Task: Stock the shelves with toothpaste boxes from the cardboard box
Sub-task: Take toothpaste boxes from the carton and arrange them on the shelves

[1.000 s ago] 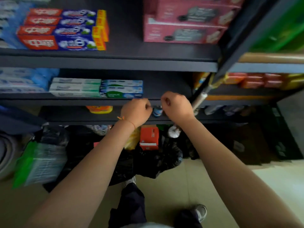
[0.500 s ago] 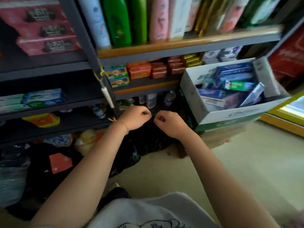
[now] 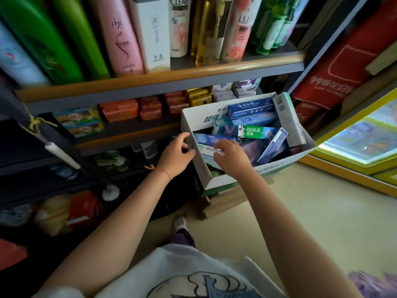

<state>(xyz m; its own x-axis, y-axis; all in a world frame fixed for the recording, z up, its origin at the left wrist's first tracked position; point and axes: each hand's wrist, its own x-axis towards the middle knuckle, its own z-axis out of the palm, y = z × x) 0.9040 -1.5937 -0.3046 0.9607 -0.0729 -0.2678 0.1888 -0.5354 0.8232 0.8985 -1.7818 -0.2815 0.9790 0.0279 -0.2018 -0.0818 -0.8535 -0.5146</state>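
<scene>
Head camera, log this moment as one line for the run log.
stage: reaching into cardboard box | left hand: at box's near wall, empty | right hand: over toothpaste boxes, grip unclear | shelved: none this frame

**One head-worn view, looking forward and down**

A single wide-angle camera sits on the person's head, tilted down over both forearms. The shelving (image 3: 163,82) fills the frame from nine to twelve o'clock, seen close and bowed by the lens. The cardboard box (image 3: 197,155) lies near centre toward one o'clock, within arm's reach. The floor (image 3: 311,211) spreads from three to five o'clock. No second view overlaps it.
</scene>
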